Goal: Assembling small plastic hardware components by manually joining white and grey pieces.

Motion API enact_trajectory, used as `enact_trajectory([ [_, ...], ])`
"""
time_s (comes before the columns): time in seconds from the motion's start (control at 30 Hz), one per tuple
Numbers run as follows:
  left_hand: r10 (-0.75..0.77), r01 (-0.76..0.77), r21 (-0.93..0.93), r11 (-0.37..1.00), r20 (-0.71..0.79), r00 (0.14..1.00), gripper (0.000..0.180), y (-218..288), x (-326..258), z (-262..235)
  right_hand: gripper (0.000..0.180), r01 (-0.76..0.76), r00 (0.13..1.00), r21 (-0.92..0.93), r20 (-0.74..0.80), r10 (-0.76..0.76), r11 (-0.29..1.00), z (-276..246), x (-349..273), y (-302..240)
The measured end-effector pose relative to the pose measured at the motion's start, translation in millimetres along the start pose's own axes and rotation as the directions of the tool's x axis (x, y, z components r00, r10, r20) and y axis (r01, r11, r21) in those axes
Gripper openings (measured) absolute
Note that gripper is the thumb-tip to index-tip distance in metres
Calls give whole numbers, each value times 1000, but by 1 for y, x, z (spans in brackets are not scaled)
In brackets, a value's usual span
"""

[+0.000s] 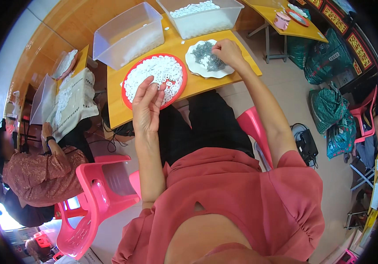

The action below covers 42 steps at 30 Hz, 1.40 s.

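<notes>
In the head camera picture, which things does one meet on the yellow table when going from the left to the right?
Empty clear plastic bin → red plate of white rings, with the left hand at its near rim → white plate of small grey parts, with the right hand on it.

Small assembly workshop, plastic bins (129, 33) of white parts, stuffed green sacks (330, 110), co-worker's table (72, 101)

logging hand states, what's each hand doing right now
Left hand: fingers pinched on a white ring over the red plate.
Right hand: fingertips in the grey parts; grip cannot be told.
</notes>
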State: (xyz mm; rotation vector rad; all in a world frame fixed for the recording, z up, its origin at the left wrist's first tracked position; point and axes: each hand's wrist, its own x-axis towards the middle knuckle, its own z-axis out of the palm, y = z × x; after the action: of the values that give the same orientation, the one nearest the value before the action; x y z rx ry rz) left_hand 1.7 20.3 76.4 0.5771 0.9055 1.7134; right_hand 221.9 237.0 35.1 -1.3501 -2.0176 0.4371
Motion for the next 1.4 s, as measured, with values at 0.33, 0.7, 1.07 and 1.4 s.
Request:
enact_trajectory([
  [0.33,-20,20,-47,999,3,1000,26,-1,-1,-1,11,-41,983,-250,161,83,967,25,12,-5],
  [0.7,1,0,-58,998,22,1000,30,-1,1,-1,25,-47,955,-405,248,160,913,27,17,-23],
  [1.07,-3,4,-87,996,8,1000,23,0,-2,3,23,49,969,-267,246,20,962,33,7,-19],
  [1.4,138,-144,97,985,61,988,24,10,-23,29,10,68,958,750,136,-254,658,-40,-83,-131],
])
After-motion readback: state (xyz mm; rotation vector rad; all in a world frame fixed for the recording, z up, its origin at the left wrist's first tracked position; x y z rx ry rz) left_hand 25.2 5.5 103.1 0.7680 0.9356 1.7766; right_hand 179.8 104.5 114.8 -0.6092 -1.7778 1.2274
